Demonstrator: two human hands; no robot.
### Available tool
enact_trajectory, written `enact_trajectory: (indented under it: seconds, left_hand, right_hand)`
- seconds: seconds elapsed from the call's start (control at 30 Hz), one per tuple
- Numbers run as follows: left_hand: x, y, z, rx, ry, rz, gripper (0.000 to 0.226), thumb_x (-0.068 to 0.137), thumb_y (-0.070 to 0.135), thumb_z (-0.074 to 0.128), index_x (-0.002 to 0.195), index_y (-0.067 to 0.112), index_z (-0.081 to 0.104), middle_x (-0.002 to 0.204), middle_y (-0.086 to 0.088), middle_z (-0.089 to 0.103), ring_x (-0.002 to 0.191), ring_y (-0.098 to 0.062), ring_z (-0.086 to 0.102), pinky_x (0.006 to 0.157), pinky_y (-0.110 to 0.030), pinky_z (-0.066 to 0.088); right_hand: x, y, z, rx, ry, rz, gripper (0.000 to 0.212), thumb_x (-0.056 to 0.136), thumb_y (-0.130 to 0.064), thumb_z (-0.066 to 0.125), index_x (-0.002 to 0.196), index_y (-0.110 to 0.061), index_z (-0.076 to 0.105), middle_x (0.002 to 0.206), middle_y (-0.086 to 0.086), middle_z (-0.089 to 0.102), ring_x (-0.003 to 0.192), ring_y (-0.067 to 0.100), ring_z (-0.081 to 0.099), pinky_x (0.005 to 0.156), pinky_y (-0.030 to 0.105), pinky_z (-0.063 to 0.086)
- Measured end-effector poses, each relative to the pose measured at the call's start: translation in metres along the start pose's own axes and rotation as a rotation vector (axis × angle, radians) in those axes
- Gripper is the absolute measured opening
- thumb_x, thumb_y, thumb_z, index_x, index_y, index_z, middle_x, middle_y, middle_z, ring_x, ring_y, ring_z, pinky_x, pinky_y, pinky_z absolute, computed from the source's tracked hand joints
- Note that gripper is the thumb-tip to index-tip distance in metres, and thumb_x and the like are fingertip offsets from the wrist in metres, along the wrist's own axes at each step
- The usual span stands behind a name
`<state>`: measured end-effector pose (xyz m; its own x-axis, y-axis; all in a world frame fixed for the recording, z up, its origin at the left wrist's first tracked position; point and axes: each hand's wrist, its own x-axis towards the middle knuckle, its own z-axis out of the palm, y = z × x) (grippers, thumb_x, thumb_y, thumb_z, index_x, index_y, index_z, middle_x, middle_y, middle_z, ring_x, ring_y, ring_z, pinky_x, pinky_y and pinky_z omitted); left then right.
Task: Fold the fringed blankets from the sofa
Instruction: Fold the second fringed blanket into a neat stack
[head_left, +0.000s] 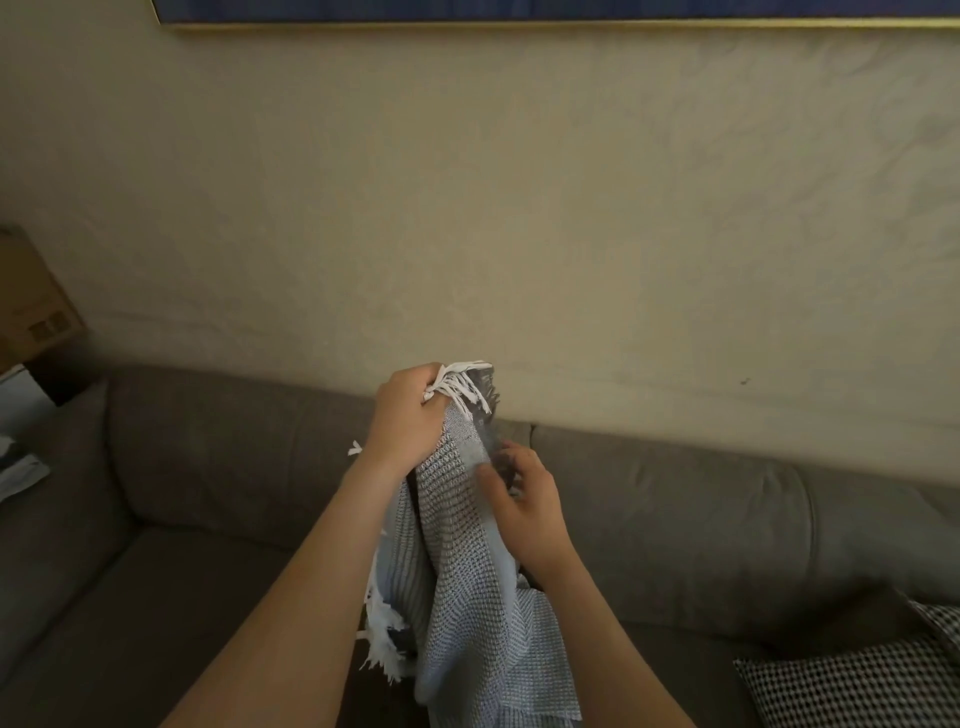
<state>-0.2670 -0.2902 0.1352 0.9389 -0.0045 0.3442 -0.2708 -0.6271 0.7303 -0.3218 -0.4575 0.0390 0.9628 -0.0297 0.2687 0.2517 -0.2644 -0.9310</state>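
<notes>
A pale blue-grey waffle-weave blanket with white knotted fringe (467, 561) is being held up in front of a grey-brown upholstered sofa (675, 519), hanging in a bunched vertical column of loose folds. Its top end, with a tuft of white fringe sticking out, is being gripped at the highest point, just before the sofa's backrest. A second fringed edge is hanging lower on the left side of the bundle. A second, black-and-white checked woven blanket (852, 680) is lying crumpled on the seat at the lower right, well apart.
</notes>
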Motion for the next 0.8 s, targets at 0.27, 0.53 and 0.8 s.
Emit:
enact_trajectory:
  seconds: [0.27,0.53,0.8]
  left_hand:
    - [-0.003,-0.001,-0.005,0.132,-0.039,0.135,0.018,0.098,0.007,0.067,0.099,0.023,0.077,0.080,0.010,0.073,0.068,-0.011,0.065,0.062,-0.044,0.054]
    - [-0.008,-0.011,-0.007,0.229,0.112,0.048,0.036,0.095,0.007,0.067,0.067,0.024,0.052,0.061,0.009,0.054,0.056,-0.016,0.051,0.048,-0.035,0.033]
    - [-0.021,-0.030,-0.006,-0.218,-0.069,-0.140,0.030,0.104,0.017,0.066,0.075,0.025,0.072,0.058,0.002,0.058,0.058,-0.009,0.043,0.057,-0.029,0.032]
  right_hand:
    - [-0.003,-0.011,-0.006,0.102,0.007,0.047,0.023,0.103,-0.018,0.066,0.088,-0.003,0.059,0.071,-0.001,0.051,0.063,0.006,0.044,0.059,0.023,0.040]
    - [-0.001,-0.014,-0.008,0.033,0.181,0.022,0.015,0.098,-0.013,0.072,0.083,-0.016,0.070,0.065,-0.014,0.065,0.056,0.004,0.057,0.055,0.016,0.043]
    - [0.002,-0.009,-0.012,-0.104,0.180,0.050,0.014,0.095,-0.006,0.073,0.106,-0.012,0.080,0.090,-0.011,0.077,0.080,-0.001,0.072,0.071,0.013,0.056]
